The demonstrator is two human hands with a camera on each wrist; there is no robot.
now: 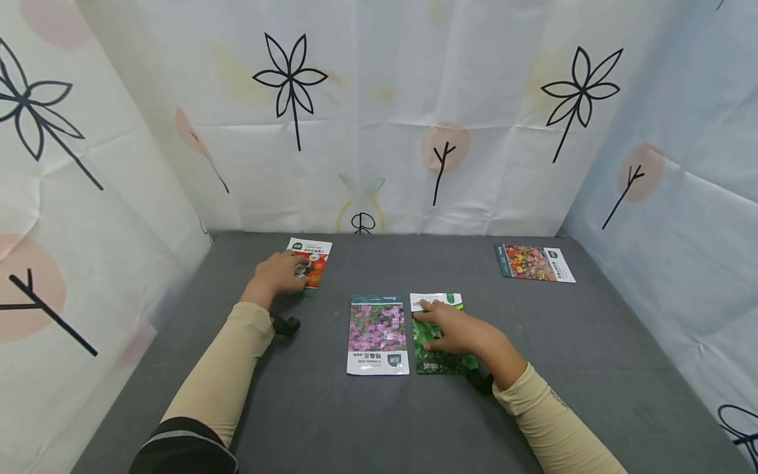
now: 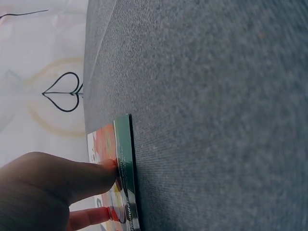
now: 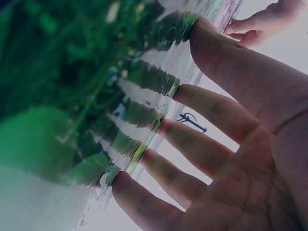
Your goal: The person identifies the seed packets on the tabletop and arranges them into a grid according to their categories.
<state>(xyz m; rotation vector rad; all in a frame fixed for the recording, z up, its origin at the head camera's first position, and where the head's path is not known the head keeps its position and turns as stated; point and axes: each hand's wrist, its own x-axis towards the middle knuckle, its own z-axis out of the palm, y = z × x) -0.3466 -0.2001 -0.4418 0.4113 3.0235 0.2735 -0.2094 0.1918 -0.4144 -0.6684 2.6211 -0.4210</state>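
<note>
At the back left, my left hand (image 1: 281,275) touches a seed packet with red and orange flowers (image 1: 318,263). In the left wrist view, the thumb (image 2: 96,180) and another finger rest on the face of that packet (image 2: 124,159), by its green end strip. My right hand (image 1: 464,330) lies over a green leafy seed packet (image 1: 435,362) right of the middle. The right wrist view has its fingers spread, with fingertips (image 3: 185,91) on the shiny green packet (image 3: 91,96). A seed packet with pink-purple flowers (image 1: 378,336) lies just left of the green one.
Another seed packet with multicoloured flowers (image 1: 535,263) lies sideways at the back right of the grey table (image 1: 320,424). White printed cloth (image 1: 379,79) hangs behind the table and along both sides.
</note>
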